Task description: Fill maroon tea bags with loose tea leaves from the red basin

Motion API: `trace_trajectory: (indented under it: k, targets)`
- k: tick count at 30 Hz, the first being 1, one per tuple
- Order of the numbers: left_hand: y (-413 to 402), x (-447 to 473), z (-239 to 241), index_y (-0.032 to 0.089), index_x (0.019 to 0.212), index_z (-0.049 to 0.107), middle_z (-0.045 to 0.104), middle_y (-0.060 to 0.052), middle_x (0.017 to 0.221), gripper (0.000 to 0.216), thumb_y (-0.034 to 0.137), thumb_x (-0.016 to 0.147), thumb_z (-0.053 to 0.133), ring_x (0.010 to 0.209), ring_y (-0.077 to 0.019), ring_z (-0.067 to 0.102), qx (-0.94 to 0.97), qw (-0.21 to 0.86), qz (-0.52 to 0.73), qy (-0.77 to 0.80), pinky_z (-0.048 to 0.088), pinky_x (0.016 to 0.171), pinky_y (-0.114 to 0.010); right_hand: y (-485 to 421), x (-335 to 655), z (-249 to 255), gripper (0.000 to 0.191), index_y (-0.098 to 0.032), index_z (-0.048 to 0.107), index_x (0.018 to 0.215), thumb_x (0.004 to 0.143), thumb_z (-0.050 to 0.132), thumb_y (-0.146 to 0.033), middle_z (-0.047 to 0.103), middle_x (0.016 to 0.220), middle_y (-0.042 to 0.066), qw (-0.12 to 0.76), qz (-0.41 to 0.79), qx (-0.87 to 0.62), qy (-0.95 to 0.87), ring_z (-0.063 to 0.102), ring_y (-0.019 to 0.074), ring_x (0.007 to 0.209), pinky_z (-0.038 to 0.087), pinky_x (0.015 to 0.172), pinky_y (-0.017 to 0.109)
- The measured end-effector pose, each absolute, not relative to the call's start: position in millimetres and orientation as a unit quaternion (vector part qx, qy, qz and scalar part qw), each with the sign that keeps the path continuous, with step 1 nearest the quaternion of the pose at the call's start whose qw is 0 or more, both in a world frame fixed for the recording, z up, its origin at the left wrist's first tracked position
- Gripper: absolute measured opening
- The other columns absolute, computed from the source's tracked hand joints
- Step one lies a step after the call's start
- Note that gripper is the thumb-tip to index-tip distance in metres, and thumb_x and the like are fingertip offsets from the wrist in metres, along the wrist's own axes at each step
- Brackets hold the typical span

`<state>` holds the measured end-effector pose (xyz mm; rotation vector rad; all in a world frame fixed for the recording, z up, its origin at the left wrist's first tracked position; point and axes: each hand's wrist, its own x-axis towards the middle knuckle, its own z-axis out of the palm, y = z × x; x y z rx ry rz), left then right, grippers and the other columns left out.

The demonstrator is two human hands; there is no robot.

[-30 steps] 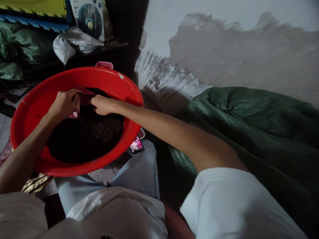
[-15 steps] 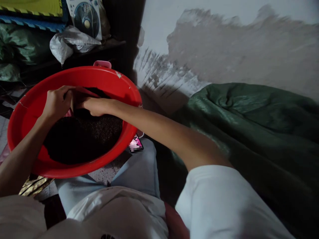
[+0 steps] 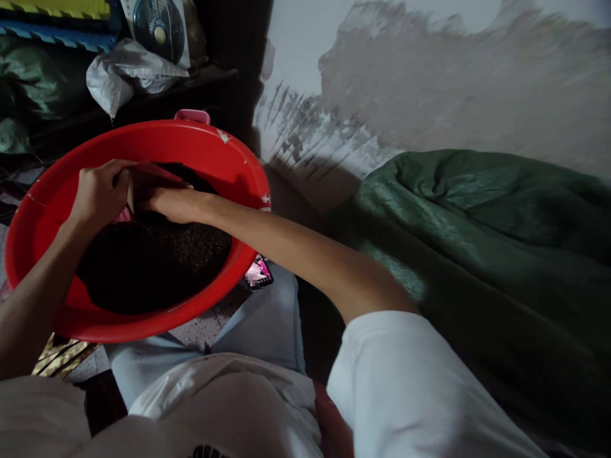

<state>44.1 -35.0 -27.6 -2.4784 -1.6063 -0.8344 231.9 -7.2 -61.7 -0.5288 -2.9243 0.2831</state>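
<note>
A big red plastic basin (image 3: 224, 165) sits on the floor in front of my knees, holding a heap of dark loose grains (image 3: 153, 261). Both my hands are inside it at the far side of the heap. My left hand (image 3: 100, 194) is curled, its fingers closed on the edge of a small red bag or packet (image 3: 155, 175). My right hand (image 3: 169, 203) lies against the same red packet, fingers bent down over it and partly hidden. What is inside the packet does not show.
A green woven sack (image 3: 477, 229) lies on the floor to the right. Behind the basin are a white crumpled bag (image 3: 128, 70), a small fan (image 3: 160, 28) and a dark shelf. A phone (image 3: 259, 273) lies by the basin's near right rim. A stained wall rises beyond.
Both hands slid a little to the left over the heap, and my right hand closed in toward my left on the red packet. The view also drifted.
</note>
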Motion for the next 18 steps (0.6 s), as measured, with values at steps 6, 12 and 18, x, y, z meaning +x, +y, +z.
trace_trajectory:
  k: [6, 12, 18]
  targets:
    - [-36, 46, -27, 0.02, 0.124, 0.076, 0.078, 0.004, 0.124, 0.038, 0.022, 0.102, 0.045, 0.115, -0.0176, 0.071, -0.807, 0.03, -0.272, -0.524, 0.052, 0.108, -0.033, -15, 234, -52, 0.056, -0.023, 0.059, 0.149, 0.103, 0.033, -0.004, 0.062, 0.147, 0.01, 0.03, -0.023, -0.161, -0.986, 0.047, 0.0257, 0.147, 0.038, 0.123, 0.042]
    - [-34, 46, -30, 0.018, 0.123, 0.078, 0.079, -0.002, 0.121, 0.04, 0.026, 0.1, 0.046, 0.113, -0.0188, 0.074, -0.809, 0.058, -0.283, -0.513, 0.053, 0.105, -0.029, -18, 234, -57, 0.049, -0.018, 0.065, 0.133, 0.101, 0.032, 0.0, 0.067, 0.131, 0.01, 0.127, 0.011, -0.173, -0.977, 0.056, 0.0222, 0.135, 0.044, 0.118, 0.039]
    - [-27, 39, -31, 0.017, 0.122, 0.079, 0.08, -0.005, 0.117, 0.041, 0.026, 0.099, 0.046, 0.108, -0.0183, 0.075, -0.795, 0.08, -0.305, -0.518, 0.054, 0.102, -0.027, -2, 233, -83, 0.042, -0.018, 0.056, 0.133, 0.099, 0.036, -0.003, 0.054, 0.141, 0.011, 0.265, -0.004, -0.158, -0.951, 0.054, 0.0272, 0.136, 0.052, 0.109, 0.045]
